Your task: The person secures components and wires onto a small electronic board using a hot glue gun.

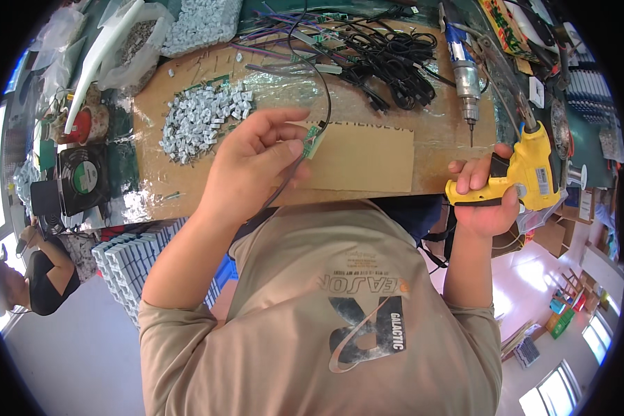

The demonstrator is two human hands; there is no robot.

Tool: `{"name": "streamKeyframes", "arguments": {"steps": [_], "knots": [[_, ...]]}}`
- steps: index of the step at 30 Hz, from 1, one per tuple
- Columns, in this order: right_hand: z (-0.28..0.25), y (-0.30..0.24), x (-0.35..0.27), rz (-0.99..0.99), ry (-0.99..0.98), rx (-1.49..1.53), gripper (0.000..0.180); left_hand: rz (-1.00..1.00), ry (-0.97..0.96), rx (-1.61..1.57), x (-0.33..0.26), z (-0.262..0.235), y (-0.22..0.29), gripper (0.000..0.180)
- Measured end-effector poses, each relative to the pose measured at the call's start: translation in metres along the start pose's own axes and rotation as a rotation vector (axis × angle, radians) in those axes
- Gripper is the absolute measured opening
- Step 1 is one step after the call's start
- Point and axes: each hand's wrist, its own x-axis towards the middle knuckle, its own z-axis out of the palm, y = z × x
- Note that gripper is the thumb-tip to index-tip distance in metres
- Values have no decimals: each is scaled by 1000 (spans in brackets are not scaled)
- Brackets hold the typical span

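My left hand point(249, 163) pinches a small green circuit board point(312, 142) between thumb and fingers, above the left end of a plain piece of cardboard point(367, 163). A black cable point(328, 93) runs up from the board's top end, and a dark lead also hangs down past my wrist. At the table's right edge my right hand point(491, 208) is wrapped round the handle of a yellow glue gun point(536, 173). Its nozzle points up and away from me, apart from the board.
Left of the cardboard lies a heap of small pale plastic parts point(201, 121). Bundled black cables point(405, 76) and thin coloured wires lie at the back. A powered screwdriver point(467, 83) points down at the right. A black fan point(83, 179) stands far left; beyond is another person point(52, 277).
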Motion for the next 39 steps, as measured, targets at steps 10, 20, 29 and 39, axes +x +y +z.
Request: {"name": "streamKeyframes", "arguments": {"steps": [10, 20, 29, 39], "knots": [[54, 32, 14, 190, -195, 127, 66, -199, -14, 50, -10, 6, 2, 32], [86, 59, 24, 267, -230, 283, 68, -102, -95, 286, -9, 9, 3, 32], [100, 83, 29, 376, -148, 196, 68, 298, -26, 755, -12, -6, 5, 34], [105, 86, 33, 382, -191, 142, 68, 478, 54, 1098, -41, -18, -18, 21]]}}
